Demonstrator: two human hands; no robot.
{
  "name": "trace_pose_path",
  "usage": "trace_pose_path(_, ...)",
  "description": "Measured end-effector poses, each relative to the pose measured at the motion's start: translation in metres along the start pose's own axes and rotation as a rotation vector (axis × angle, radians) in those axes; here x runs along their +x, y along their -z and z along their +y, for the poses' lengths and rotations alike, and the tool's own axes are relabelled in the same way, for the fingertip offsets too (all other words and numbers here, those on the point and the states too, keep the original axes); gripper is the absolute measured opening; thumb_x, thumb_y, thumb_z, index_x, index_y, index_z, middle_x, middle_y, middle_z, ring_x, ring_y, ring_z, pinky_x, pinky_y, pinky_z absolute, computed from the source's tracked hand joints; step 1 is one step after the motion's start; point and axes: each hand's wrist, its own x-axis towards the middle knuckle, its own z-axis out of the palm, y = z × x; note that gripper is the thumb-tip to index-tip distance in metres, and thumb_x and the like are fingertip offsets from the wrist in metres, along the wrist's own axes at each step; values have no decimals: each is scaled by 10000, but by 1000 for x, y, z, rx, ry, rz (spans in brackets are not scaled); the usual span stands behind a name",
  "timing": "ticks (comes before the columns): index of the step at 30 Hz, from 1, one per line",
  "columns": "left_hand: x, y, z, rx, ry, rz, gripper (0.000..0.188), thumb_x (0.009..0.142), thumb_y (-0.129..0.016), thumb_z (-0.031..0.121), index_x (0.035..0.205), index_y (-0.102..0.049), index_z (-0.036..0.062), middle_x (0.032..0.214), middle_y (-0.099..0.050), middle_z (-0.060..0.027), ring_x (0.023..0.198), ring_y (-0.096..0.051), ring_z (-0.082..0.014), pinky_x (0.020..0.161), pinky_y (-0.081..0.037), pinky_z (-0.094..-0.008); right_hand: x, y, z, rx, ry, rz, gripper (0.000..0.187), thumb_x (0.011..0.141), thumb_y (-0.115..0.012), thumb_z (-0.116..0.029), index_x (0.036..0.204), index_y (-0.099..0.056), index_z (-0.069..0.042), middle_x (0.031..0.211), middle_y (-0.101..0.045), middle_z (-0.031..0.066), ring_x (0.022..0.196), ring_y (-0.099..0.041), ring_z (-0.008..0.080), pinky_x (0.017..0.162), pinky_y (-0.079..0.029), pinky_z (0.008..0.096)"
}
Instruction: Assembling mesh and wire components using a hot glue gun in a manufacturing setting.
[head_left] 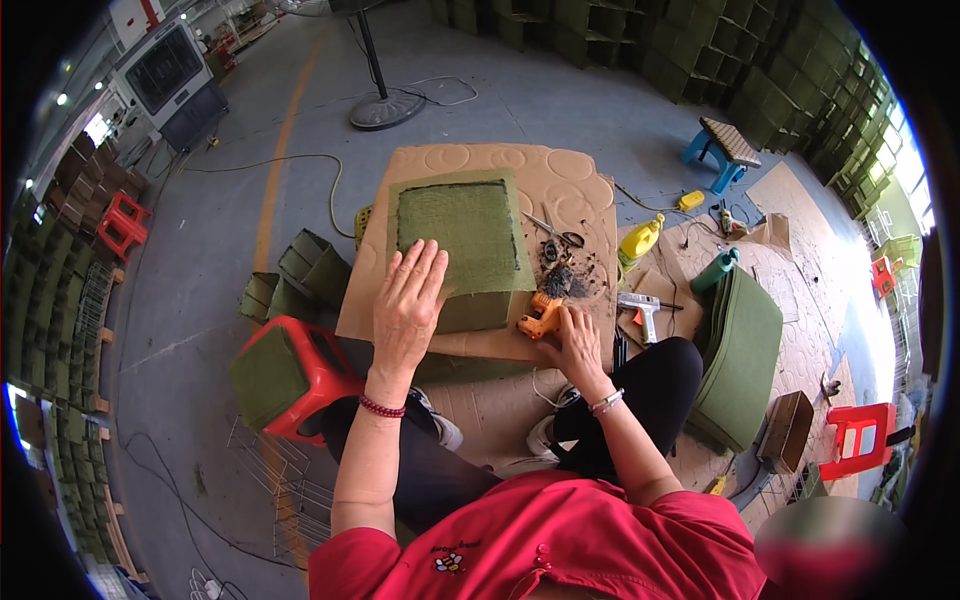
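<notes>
A box covered in green woven fabric (pixel 455 225), with dark lines along the edges of its top, sits on a cardboard-topped work surface (pixel 365 310). My left hand (pixel 410 295) lies flat on the box's near left part, fingers stretched out and holding nothing. At the box's near right corner is an orange and black hand tool (pixel 541 316); its exact kind is unclear. My right hand (pixel 580 350) has its thumb and fingers closed around the tool's right end, which they partly hide. Scissors (pixel 560 233) and a heap of black scraps (pixel 562 280) lie just beyond the tool.
To the right are a grey glue gun (pixel 642 312), a yellow bottle (pixel 640 240), a green bottle (pixel 714 270) and stacked green panels (pixel 740 360). A red stool (pixel 320 375) stands at my left. Farther off are a fan base (pixel 387 110) and a blue stool (pixel 722 152).
</notes>
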Motion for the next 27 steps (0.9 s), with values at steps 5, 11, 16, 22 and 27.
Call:
trace_pose_path(5, 5, 6, 7, -73, 52, 36, 579, 766, -682, 372, 1217, -567, 29, 1273, -561, -108, 1227, -489, -262, 1058, -358, -438, 44, 31, -7, 541, -89, 16, 537, 912, -564, -296, 1322, -409, 15, 1393, -410, 184, 1304, -364, 326, 1065, -295, 396)
trace_pose_path(11, 43, 31, -25, -803, 236, 62, 708, 963, -246, 559, 1335, -452, -8, 1405, -427, -156, 1341, -347, -289, 1098, -269, -353, 189, 127, -107, 255, 600, 95, 587, 985, -337, -387, 1399, -304, 27, 1468, -299, 195, 1376, -264, 296, 1119, -234, 372)
trace_pose_path(16, 96, -21, -65, -560, 213, -195, 643, 985, -260, 483, 1335, -434, -28, 1404, -409, -187, 1330, -355, -285, 1107, -258, -366, 231, 64, -131, -4, 539, -225, 544, 972, -338, -333, 1368, -342, 40, 1426, -366, 202, 1344, -330, 293, 1094, -285, 393)
trace_pose_path(22, 99, -32, -65, -442, 157, -335, 606, 995, -252, 455, 1309, -469, -15, 1301, -492, -244, 1269, -422, -321, 1083, -288, -370, 249, 70, -131, -65, 493, -454, 414, 947, -355, -309, 1112, -512, 37, 1126, -609, 221, 1056, -597, 337, 914, -458, 445)
trace_pose_path(27, 114, -40, -87, -629, 372, -400, 647, 973, -341, 498, 771, -620, -50, 739, -597, -261, 757, -607, -356, 731, -446, -442, 285, 62, -102, 188, 835, -470, 535, 938, -397, -430, 1039, -626, 42, 1026, -655, 214, 984, -631, 302, 811, -504, 418)
